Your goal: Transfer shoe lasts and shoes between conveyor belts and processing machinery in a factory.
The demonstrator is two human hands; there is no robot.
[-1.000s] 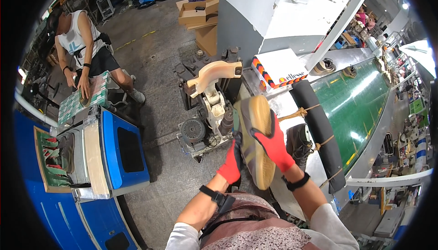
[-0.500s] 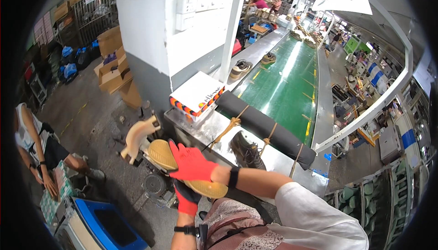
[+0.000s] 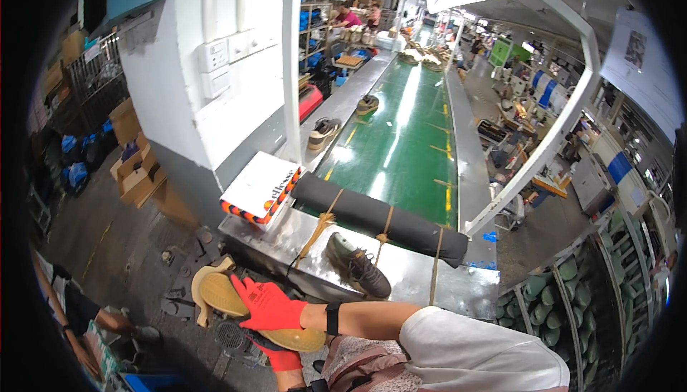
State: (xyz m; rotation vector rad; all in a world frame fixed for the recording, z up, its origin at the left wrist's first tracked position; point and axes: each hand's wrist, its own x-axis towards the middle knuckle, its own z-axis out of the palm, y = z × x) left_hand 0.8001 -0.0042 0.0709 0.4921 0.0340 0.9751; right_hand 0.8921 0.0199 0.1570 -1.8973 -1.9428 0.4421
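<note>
A shoe with a tan sole [image 3: 222,293] is held sole up at the lower middle. My right hand [image 3: 272,306], in a red glove, lies across the middle of the sole with its fingers gripping over it. My left hand [image 3: 283,358], gloved in red and black, holds the shoe from below; its fingers are partly hidden. The upper is mostly out of sight. Just beyond the toe-side end of the sole stands a beige curved piece [image 3: 202,306] of a floor machine. On the metal table end lies a dark laced shoe [image 3: 358,266].
A black roll [image 3: 379,216] tied with cords crosses the near end of the green conveyor belt [image 3: 415,141]. A shoe box [image 3: 261,186] sits by the white pillar. Two shoes rest farther up the line. Racks of green shoe lasts [image 3: 558,299] stand at right; another person is at lower left.
The view has swung to the right, so the surroundings sit farther left. Both hands keep hold of the shoe, which appears lower and more to the left in the picture.
</note>
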